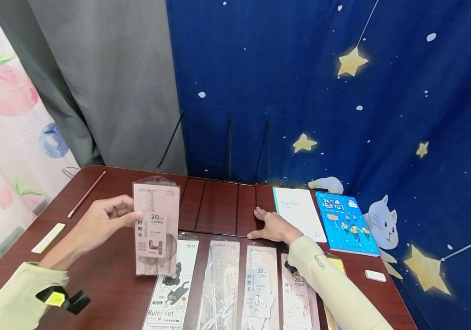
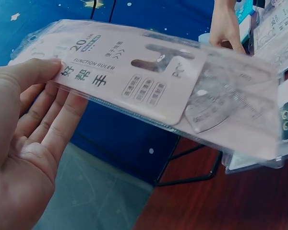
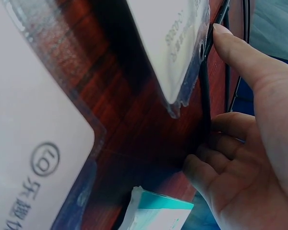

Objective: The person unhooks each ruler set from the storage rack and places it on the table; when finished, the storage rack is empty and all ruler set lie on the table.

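Note:
My left hand (image 1: 105,217) pinches a clear-sleeved pink ruler set (image 1: 156,266) by its left edge, thumb on the front and fingers behind. The packet is raised above the table, upright in the head view, with 20 cm printing and a transparent protractor inside. My right hand (image 1: 274,225) rests at the right front corner of a black wire rack (image 1: 237,206), its thumb and fingers spread apart. In the right wrist view, the thumb (image 3: 245,57) lies along the rack's wire and the fingertips stand close beside it. Thin black prongs (image 1: 230,146) rise at the rack's back.
Several packaged ruler sets lie in a row in front, including one with black cats (image 1: 173,293) and a clear one (image 1: 219,279). A Gambit notebook (image 1: 299,217) and blue book (image 1: 347,224) lie right. A pencil (image 1: 87,194) and erasers (image 1: 48,238) lie near the edges.

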`<state>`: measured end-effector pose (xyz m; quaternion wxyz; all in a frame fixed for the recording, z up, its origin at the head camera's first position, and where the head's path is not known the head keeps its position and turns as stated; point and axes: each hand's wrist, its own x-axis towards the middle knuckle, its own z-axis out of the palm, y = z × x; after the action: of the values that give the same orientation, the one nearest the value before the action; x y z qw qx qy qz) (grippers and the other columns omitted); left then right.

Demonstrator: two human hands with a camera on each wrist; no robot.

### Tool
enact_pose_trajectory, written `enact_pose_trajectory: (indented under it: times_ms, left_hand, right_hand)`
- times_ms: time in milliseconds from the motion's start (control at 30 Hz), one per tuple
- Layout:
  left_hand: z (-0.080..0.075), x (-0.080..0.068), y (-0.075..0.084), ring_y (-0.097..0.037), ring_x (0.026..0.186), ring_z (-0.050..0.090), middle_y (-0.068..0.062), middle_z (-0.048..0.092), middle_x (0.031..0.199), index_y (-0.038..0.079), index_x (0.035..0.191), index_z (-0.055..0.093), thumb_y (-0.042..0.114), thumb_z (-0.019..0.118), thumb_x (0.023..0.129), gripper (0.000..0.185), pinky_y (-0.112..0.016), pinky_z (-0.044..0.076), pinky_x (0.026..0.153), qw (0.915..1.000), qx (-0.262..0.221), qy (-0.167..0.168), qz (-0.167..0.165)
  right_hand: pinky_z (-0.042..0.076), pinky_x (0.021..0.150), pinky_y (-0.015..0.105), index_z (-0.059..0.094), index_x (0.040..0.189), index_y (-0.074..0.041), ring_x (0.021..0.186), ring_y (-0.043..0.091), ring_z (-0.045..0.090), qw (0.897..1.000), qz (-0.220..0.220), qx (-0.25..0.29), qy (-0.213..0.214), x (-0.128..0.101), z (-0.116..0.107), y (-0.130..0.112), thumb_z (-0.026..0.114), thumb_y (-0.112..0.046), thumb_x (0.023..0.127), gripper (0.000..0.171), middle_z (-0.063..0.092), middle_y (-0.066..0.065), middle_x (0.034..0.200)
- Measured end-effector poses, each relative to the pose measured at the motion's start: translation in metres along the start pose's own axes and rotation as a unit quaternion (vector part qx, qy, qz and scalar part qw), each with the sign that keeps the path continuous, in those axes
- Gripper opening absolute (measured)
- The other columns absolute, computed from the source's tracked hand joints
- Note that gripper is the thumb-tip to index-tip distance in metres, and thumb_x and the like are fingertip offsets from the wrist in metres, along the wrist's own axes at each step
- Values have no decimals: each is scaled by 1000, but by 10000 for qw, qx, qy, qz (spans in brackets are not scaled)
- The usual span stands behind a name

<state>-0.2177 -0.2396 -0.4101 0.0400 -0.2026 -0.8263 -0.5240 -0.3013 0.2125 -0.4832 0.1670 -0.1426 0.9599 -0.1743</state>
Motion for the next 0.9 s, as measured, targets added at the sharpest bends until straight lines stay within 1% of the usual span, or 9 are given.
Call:
enact_pose_trajectory:
  times_ms: [100,167,333,433,567,667,800,867,900]
  left_hand:
    - [-3,-10,-4,-8,83,76,10,79,98,1,111,68,2,68,99,12,-25,61,73,9997,-179,-137,-79]
    - [-5,-17,-9,-9,83,76,9,79,98,0,110,68,2,67,99,11,-27,62,73,9990,-319,-232,-204]
    - [-16,-33,-25,-9,86,77,7,79,95,0,108,66,6,65,102,10,-31,63,74,9949,-433,-550,-724]
    - [-24,-40,-38,-8,90,76,6,79,96,-1,109,66,10,62,104,13,-31,63,76,9895,-529,-853,-1038]
    - [-28,-45,-57,-8,93,76,7,78,99,-2,112,66,12,59,106,17,-32,63,79,9786,-925,-1129,-1453]
    - [-25,-48,-68,-8,94,76,8,78,101,-4,114,66,12,59,106,20,-33,63,81,9713,-1181,-1176,-1700]
    - [-18,-50,-79,-5,97,74,9,77,103,-7,117,65,14,61,105,25,-32,63,82,9665,-1242,-1176,-1916]
    - [-16,-49,-83,-4,96,73,6,76,103,-8,118,65,17,64,104,29,-31,63,82,9659,-1084,-1159,-2047]
    - [-14,-48,-85,-4,95,72,4,76,103,-7,118,65,19,65,103,30,-30,63,82,9666,-910,-1136,-2110]
  right_hand:
    - [32,125,53,39,160,-12,158,36,28,10000,13,23,-27,0,1,0,80,-55,86,95,27,6,171]
    - [31,125,54,38,161,-13,158,36,27,10000,59,-3,-55,-1,1,0,79,-55,87,95,26,5,172]
    - [27,126,56,36,162,-16,159,39,23,9998,180,-26,-123,-3,2,2,78,-57,87,96,23,3,173]
    - [27,126,56,36,162,-16,159,39,23,9997,188,5,-122,-3,1,3,79,-56,87,96,23,3,173]
    - [28,126,55,36,162,-15,159,38,23,9998,148,-2,-119,-3,1,4,78,-56,88,95,24,5,173]
    - [26,126,56,35,162,-16,160,39,22,9997,169,11,-154,-3,1,5,77,-57,88,95,23,5,173]
    - [25,126,57,35,162,-16,159,41,22,9997,176,56,-149,-4,2,6,77,-57,88,95,23,5,173]
    - [26,126,57,36,162,-16,159,40,22,9997,181,88,-131,-4,2,7,78,-57,88,95,23,5,173]
    - [27,126,56,36,162,-15,159,39,22,9997,178,102,-127,-4,2,7,78,-56,88,95,23,5,173]
